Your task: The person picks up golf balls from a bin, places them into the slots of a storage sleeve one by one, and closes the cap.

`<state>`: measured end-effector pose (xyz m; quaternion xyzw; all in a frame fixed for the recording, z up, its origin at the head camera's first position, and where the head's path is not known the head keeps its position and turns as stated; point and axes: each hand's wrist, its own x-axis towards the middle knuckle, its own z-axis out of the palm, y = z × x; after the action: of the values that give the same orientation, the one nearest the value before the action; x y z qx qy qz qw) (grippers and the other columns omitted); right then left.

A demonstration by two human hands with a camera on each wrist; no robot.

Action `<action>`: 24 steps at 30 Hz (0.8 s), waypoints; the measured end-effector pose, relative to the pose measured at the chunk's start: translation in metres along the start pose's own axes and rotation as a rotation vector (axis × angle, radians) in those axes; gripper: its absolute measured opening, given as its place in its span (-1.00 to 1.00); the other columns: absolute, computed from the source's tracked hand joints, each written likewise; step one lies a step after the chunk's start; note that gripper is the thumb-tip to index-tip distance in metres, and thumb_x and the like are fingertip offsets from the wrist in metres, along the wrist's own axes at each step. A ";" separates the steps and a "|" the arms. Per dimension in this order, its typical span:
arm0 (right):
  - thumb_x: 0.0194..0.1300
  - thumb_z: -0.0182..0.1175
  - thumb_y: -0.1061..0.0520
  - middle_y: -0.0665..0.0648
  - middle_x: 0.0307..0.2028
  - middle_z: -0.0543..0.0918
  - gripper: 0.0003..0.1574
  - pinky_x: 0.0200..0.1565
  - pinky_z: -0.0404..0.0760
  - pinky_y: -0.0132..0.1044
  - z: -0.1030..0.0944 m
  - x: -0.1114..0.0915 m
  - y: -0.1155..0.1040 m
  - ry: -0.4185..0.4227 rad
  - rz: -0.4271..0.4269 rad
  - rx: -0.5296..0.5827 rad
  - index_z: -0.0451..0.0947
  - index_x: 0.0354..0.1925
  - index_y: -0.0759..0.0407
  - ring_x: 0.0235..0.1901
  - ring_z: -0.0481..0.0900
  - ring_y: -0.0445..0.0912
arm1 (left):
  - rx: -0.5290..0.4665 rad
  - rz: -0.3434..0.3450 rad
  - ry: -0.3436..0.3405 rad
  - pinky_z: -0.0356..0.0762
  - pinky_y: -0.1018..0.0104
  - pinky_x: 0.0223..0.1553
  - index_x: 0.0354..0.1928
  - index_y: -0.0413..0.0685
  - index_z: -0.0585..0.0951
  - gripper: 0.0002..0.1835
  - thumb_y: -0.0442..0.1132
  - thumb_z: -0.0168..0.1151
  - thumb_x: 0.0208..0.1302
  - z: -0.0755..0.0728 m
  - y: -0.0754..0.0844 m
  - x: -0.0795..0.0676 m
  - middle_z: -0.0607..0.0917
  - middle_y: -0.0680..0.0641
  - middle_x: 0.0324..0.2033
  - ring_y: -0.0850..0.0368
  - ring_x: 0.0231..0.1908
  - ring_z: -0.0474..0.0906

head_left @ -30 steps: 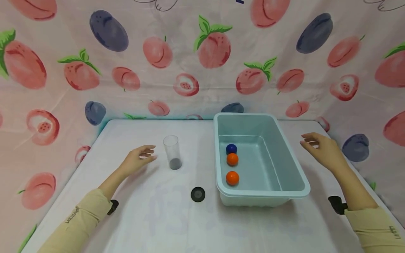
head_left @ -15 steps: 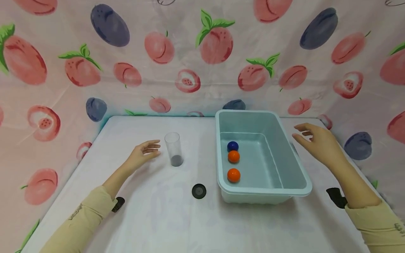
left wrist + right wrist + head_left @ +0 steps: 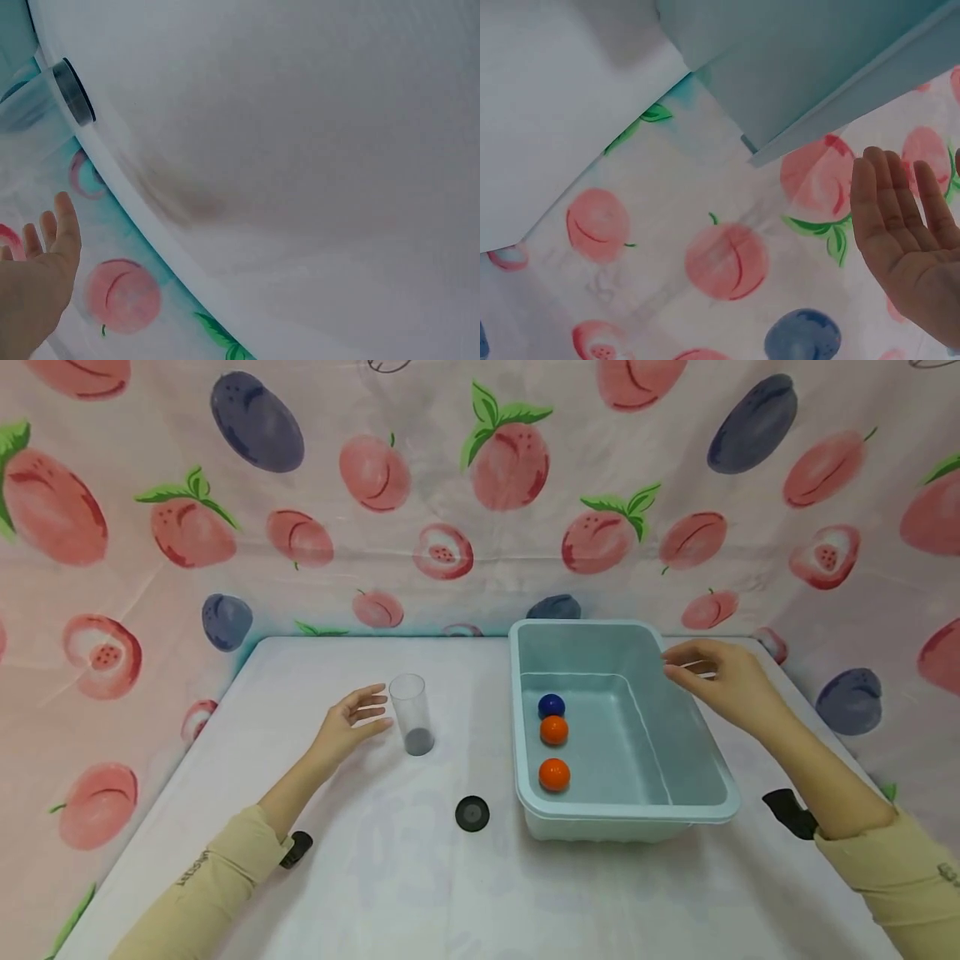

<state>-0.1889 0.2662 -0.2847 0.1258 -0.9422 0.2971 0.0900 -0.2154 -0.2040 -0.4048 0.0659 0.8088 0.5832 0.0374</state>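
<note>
A clear cylinder (image 3: 412, 710) with a grey base stands upright on the white table; in the left wrist view the same cylinder (image 3: 45, 105) shows at upper left. Just left of it hovers my left hand (image 3: 348, 727), fingers spread, with a small gap between. My right hand (image 3: 716, 681) hangs over the right rim of a pale blue plastic bin (image 3: 626, 814), holding nothing. Inside the bin, along its left side, lie a dark blue ball (image 3: 551, 707), an orange ball (image 3: 554, 730) and a second orange ball (image 3: 554, 775).
A round black lid-like disc (image 3: 472, 813) lies flat on the table (image 3: 390, 877), between the cylinder and the bin's near left corner. Behind the table hangs a fruit-patterned cloth (image 3: 442, 468). Dark wrist-camera mounts (image 3: 790, 814) sit at both forearms.
My left hand has moved right, closer to the cylinder. The right hand has come left from beside the bin to over its rim. The balls, disc and cylinder stay put.
</note>
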 end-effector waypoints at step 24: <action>0.31 0.16 0.13 0.28 -0.12 0.66 -0.64 -0.16 0.68 -0.12 0.020 0.029 -0.037 -0.422 -0.065 0.070 0.55 -0.03 0.36 -0.19 0.63 0.04 | -0.127 0.015 0.093 0.46 0.68 -0.12 0.35 -0.11 0.26 -0.26 -0.46 0.29 0.11 0.035 0.008 0.005 0.37 -0.28 0.24 -0.10 0.21 0.32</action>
<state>-0.2077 0.2200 -0.2741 0.2184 -0.9247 0.2938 -0.1043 -0.2146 -0.1676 -0.4086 0.0422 0.7706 0.6359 -0.0004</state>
